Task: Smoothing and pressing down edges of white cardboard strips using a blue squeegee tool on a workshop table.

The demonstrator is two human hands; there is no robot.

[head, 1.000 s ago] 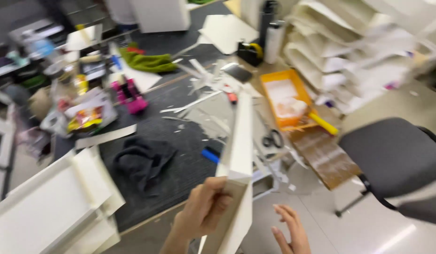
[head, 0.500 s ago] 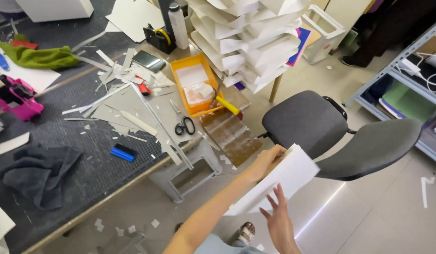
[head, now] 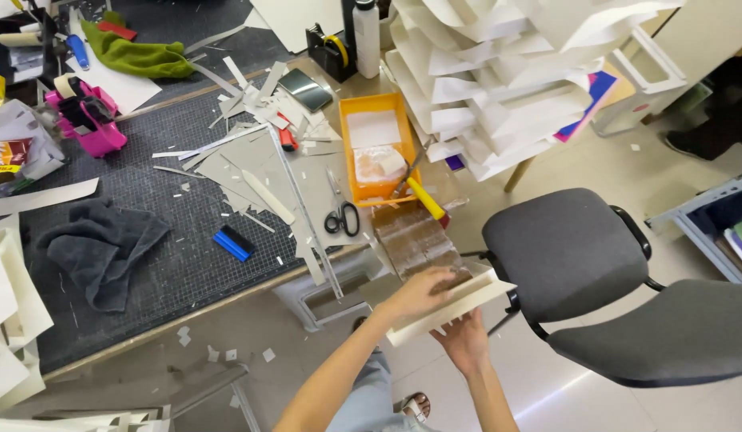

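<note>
We hold a flat white foam-board piece point(head: 451, 306) low in front of us, between the table edge and the grey office chair point(head: 579, 256). Our left hand point(head: 415, 294) grips its top edge, fingers curled over; our right hand point(head: 465, 340) presses up from beneath, fingers spread. Further off: black-handled scissors point(head: 341, 216), an orange plastic tray point(head: 379, 148), a stack of white folded board shapes point(head: 499, 72).
</note>
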